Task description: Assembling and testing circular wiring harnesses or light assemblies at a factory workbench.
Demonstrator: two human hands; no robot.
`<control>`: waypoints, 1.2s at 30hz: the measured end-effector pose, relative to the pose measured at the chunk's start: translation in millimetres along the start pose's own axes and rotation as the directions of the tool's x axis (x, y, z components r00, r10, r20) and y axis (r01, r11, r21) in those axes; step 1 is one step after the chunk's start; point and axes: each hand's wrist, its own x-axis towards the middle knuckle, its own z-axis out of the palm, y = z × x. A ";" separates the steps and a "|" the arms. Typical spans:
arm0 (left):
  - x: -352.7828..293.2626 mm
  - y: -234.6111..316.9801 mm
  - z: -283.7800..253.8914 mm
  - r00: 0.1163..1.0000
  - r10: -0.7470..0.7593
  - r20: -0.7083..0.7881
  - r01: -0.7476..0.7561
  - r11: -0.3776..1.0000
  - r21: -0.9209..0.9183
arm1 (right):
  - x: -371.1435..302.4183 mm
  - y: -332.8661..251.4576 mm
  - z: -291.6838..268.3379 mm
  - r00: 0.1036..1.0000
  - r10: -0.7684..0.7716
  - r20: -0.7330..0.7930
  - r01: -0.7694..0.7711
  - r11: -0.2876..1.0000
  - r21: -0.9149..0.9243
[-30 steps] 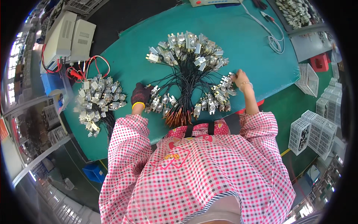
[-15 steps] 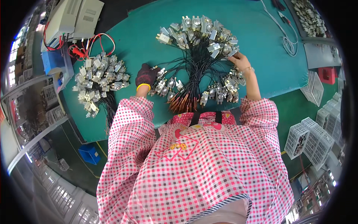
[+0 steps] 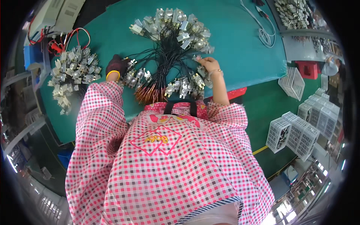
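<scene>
A large bundle of black wires [image 3: 164, 63] lies on the green table, with bare copper-coloured ends [image 3: 150, 93] toward me. Silver metal-cased parts [image 3: 168, 17] fan out at the wires' far ends. More of these parts [image 3: 183, 87] lie along the near right side, others [image 3: 137, 77] on the near left. My left hand [image 3: 116, 65], in a dark glove, is closed at the left parts, its fingertips on one metal-cased part [image 3: 131, 63]. My bare right hand [image 3: 210, 64] pinches a small metal-cased part [image 3: 197, 58] right of the wires.
Another pile of metal-cased parts [image 3: 75, 71] lies at the table's left. Behind it stand a beige instrument [image 3: 62, 17] and red leads [image 3: 56, 47]. A grey cable [image 3: 266, 37] lies far right on the table [image 3: 240, 63]. White crates [image 3: 296, 135] stand on the floor at right.
The whole view has shifted, moving the scene leftward. My right hand has come slightly nearer and away from the far cluster, a metal-cased part at its fingertips. My left hand stays by the left parts.
</scene>
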 end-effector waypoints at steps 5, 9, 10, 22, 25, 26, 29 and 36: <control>-8.3 8.4 -5.3 1.000 -0.014 -0.013 0.015 0.999 0.041 | 23.4 -12.3 -2.1 0.973 -0.003 0.229 -0.045 0.978 0.206; -17.2 19.3 -9.4 0.994 -0.082 0.069 0.079 0.996 0.039 | 31.4 -28.0 -3.0 0.982 -0.103 0.156 0.090 0.992 0.090; -21.4 23.6 -11.6 0.996 -0.084 0.039 0.080 0.993 0.085 | 37.3 -20.7 1.8 0.986 -0.125 0.106 0.110 0.984 0.138; -4.4 16.4 -7.5 0.997 -0.001 0.079 -0.010 0.988 0.151 | 50.2 -16.1 -3.5 0.918 -0.381 -0.114 0.251 0.776 -0.579; 31.8 -21.2 4.8 0.974 0.187 0.130 -0.223 0.905 0.364 | 68.3 -15.4 -1.7 0.904 -0.346 0.251 0.427 0.747 -0.510; 41.4 -36.9 6.9 0.917 0.329 0.224 -0.398 0.770 0.499 | 66.6 -18.0 4.2 0.899 -0.349 0.265 0.438 0.745 -0.504; -11.5 31.8 -30.7 0.947 0.193 0.258 -0.302 0.808 0.506 | 42.9 -32.8 -5.5 0.970 -0.098 0.222 0.232 0.638 -0.734; 2.5 -1.7 -18.8 0.930 0.243 0.276 -0.325 0.895 0.307 | 28.4 -47.9 -8.4 0.971 0.105 0.217 0.090 0.678 -0.730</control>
